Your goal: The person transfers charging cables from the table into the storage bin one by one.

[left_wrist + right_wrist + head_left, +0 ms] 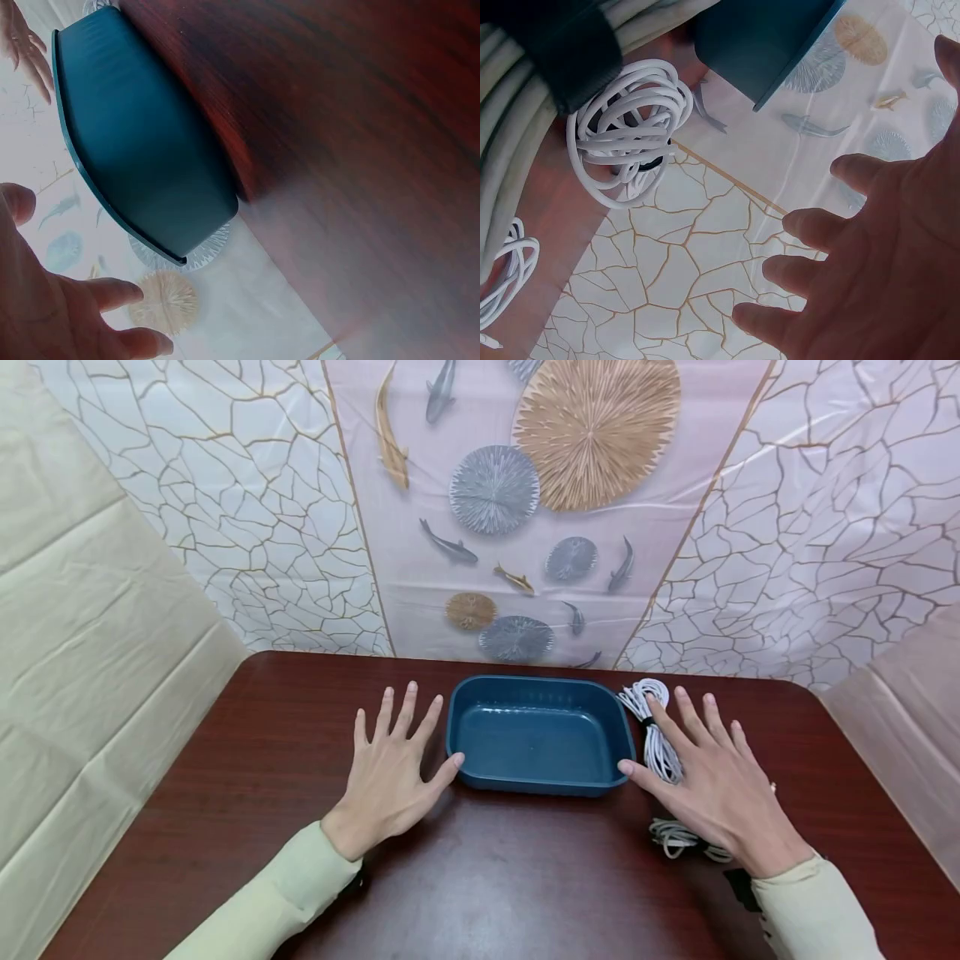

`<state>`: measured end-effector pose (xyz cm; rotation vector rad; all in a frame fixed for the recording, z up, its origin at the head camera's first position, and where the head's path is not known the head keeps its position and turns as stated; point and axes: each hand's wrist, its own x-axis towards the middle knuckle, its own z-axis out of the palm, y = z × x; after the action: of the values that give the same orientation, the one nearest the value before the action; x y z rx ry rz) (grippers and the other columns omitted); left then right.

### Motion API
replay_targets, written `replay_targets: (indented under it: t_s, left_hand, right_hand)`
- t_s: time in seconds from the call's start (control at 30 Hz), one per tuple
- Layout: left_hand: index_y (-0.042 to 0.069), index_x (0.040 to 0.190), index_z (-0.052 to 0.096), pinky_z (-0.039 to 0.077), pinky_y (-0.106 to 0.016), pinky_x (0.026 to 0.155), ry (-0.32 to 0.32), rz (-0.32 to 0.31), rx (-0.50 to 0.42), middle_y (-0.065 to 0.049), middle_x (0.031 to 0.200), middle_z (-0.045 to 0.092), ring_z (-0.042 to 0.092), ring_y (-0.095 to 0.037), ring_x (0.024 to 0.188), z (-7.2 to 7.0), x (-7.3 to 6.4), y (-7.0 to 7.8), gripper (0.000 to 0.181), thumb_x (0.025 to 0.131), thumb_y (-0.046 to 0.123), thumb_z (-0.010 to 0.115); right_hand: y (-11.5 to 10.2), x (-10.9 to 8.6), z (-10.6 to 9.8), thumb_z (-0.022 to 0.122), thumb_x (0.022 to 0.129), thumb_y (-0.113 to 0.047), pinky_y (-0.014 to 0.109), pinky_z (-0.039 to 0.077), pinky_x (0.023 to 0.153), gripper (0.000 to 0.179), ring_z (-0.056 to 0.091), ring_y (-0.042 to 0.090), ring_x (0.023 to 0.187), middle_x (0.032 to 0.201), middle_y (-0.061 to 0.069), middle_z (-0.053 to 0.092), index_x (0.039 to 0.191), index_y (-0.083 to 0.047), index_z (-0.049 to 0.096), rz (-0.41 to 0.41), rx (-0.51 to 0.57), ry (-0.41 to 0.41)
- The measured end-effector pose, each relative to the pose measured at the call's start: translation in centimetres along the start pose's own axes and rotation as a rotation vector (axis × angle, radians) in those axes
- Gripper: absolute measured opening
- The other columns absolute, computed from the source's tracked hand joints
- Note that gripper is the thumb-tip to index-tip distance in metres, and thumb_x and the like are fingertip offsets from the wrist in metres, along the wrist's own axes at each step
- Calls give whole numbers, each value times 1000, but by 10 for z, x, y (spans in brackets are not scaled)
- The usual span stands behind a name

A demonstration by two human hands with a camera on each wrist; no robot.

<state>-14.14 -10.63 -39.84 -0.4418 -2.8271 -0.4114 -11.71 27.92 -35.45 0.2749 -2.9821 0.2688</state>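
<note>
A dark blue plastic basin [536, 739] stands on the table, with nothing inside. My left hand [393, 777] hovers at its left side, fingers spread, thumb near the rim. At the opposite side, my right hand [716, 785] is likewise spread, its thumb by the right rim. Beside and partly beneath the right hand lies a coiled white cable [656, 735] with a black tie. A greyish cable bundle [675, 835] is nearer, partly covered by that hand; its black strap [585, 60] shows in the right wrist view. Neither hand holds anything.
Another white cable coil [521, 262] lies at the left of the right wrist view. The brown wooden table [480, 877] reaches back to a patterned curtain [495, 568]. Pale cloth [90, 652] hangs along the left side.
</note>
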Motion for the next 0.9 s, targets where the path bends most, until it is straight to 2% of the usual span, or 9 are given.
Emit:
replay_targets:
  t_s: [0.37, 0.6, 0.77, 0.9]
  left_hand:
    - [27, 162, 29, 12, -75, 122, 1, 3, -1, -9, 172, 12, 7, -39, 160, -1, 1, 0, 80, 97, 74, 37]
    - [28, 162, 27, 12, -72, 123, -20, 1, -11, -9, 172, 13, 9, -38, 160, -1, 2, 1, 78, 98, 72, 36]
    - [21, 160, 35, 20, -66, 124, -16, 3, -35, -15, 169, 24, 20, -40, 157, -3, 3, 0, 78, 98, 68, 41]
    - [16, 156, 43, 31, -62, 121, 21, -3, -60, -19, 162, 38, 33, -40, 152, -4, 3, 1, 74, 98, 61, 47]
  right_hand:
    - [1, -2, 0, 55, 91, -73, 77, 11, 121, 96, 4, 52, 155, 169, 24, 14, 164, -19, 22, -6, -8, -18]
    - [2, -1, -3, 53, 93, -71, 74, 10, 123, 94, 5, 52, 155, 169, 25, 13, 164, -17, 21, 2, 1, -28]
    - [4, -1, -3, 53, 94, -69, 73, 16, 122, 91, 9, 52, 155, 166, 30, 20, 163, -17, 23, 3, 14, -3]
    - [5, 0, -5, 54, 93, -71, 74, 22, 119, 93, 16, 54, 153, 162, 33, 27, 163, -16, 26, -1, -6, 3]
